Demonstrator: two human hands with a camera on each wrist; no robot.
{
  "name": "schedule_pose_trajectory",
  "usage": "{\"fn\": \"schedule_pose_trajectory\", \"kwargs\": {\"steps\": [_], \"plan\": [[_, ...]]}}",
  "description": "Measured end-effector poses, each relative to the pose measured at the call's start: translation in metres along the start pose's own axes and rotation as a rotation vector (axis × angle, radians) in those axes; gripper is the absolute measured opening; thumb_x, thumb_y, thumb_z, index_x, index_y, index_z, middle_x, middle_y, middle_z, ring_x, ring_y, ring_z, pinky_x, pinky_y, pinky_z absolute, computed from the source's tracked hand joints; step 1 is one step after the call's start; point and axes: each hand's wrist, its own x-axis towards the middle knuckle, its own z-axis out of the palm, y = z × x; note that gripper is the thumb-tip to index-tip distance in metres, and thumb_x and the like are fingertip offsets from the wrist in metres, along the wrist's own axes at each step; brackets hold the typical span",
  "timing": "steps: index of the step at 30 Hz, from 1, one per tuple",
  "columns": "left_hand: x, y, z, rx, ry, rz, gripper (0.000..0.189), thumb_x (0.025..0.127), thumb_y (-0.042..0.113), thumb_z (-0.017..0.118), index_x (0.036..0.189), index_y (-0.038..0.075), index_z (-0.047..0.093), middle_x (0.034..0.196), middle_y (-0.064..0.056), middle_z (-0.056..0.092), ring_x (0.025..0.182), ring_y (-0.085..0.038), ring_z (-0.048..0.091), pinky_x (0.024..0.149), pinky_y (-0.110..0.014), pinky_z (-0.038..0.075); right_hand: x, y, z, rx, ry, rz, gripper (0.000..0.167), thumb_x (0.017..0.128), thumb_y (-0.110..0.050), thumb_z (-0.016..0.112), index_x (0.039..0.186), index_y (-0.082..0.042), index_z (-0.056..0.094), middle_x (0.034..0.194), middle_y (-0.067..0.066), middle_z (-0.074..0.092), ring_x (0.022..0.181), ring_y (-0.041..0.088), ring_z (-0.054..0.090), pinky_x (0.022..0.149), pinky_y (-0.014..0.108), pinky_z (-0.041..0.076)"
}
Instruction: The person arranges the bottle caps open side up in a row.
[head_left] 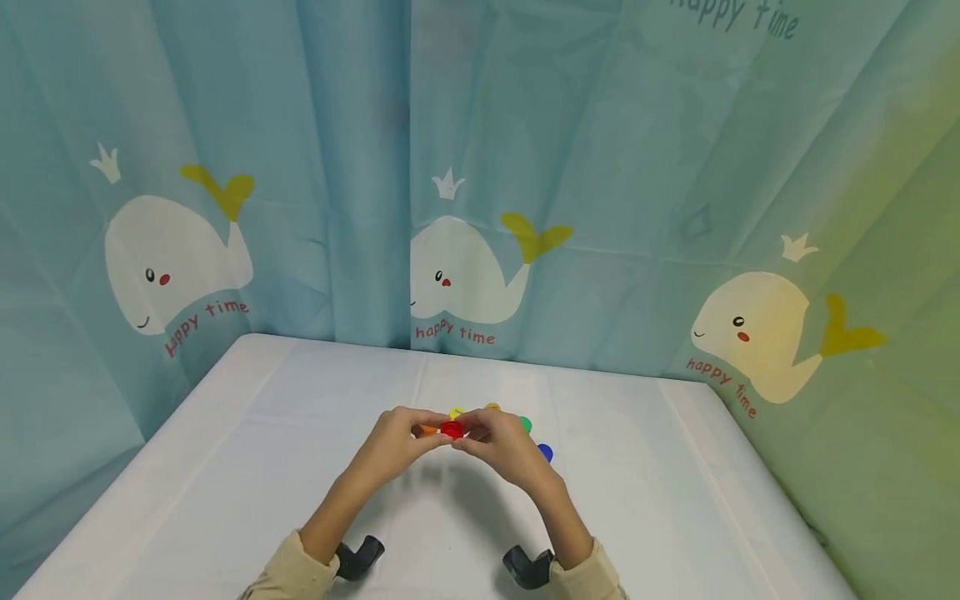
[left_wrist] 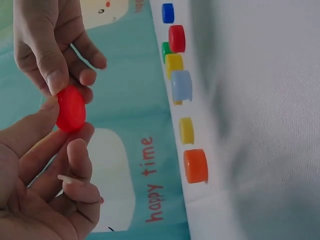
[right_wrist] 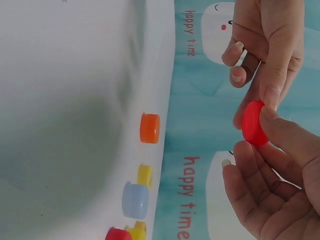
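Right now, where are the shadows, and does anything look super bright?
Head view: soft shadows on the white table, below the left hand and right hand; left wrist view: blurry-edged shadow beside the orange cap, and the held red cap looks very bright; right wrist view: a broad grey shadow on the table.

Left hand [head_left: 393, 442] and right hand [head_left: 501, 442] meeting mid-frame, both pinching
Left forearm [head_left: 330, 515] and right forearm [head_left: 564, 515] slant inward from the bottom, making kind of an arch. Left thumb [left_wrist: 30, 127] and right thumb [right_wrist: 295, 142] come in super close at the tips, pressing opposite the fingertips. Spare fingers [left_wrist: 85, 195] on both sides are just loosely curled, and the wrist cams catch a bit of each palm.
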Motion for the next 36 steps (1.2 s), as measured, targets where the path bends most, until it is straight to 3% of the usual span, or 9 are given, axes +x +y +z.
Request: {"fn": "schedule_pose_trajectory", "kwargs": {"steps": [4,12,23,36], "plan": [[-0.001,0.000,0.002,0.011,0.005,0.004,0.029,0.079,0.019,0.076,0.104,0.005,0.072,0.093,-0.001,0.069,0.073,-0.013,0.054,0.053,-0.024,0.045,0.001,0.003,0.002,-0.015,-0.018,0.013,0.029,0.084,-0.019,0.073,0.107,-0.002,0.067,0.093,-0.002,0.066,0.077,0.006,0.061,0.069,0.019,0.050],[-0.008,-0.007,0.006,0.022,-0.044,0.037,0.027,0.079,0.020,0.077,0.100,0.003,0.073,0.088,0.001,0.067,0.073,-0.013,0.056,0.057,-0.022,0.048,-0.001,0.013,0.011,-0.017,-0.081,0.023,0.026,0.084,-0.016,0.073,0.106,-0.004,0.067,0.093,-0.004,0.066,0.078,0.005,0.061,0.071,0.019,0.050],[-0.014,-0.010,0.005,0.125,-0.214,0.085,0.024,0.078,0.013,0.077,0.098,0.001,0.072,0.083,0.003,0.068,0.071,-0.011,0.057,0.060,-0.022,0.047,-0.014,0.017,0.025,0.035,-0.125,0.043,0.020,0.082,-0.009,0.073,0.101,-0.004,0.067,0.088,-0.007,0.064,0.076,0.004,0.059,0.070,0.018,0.050],[-0.016,-0.010,-0.004,0.118,-0.246,0.115,0.017,0.077,0.013,0.077,0.091,0.005,0.072,0.076,0.008,0.064,0.068,-0.010,0.055,0.059,-0.023,0.047,-0.011,0.005,0.024,0.014,-0.174,0.056,0.023,0.079,-0.009,0.076,0.099,-0.006,0.064,0.086,-0.008,0.061,0.076,0.004,0.058,0.068,0.017,0.049]]}}
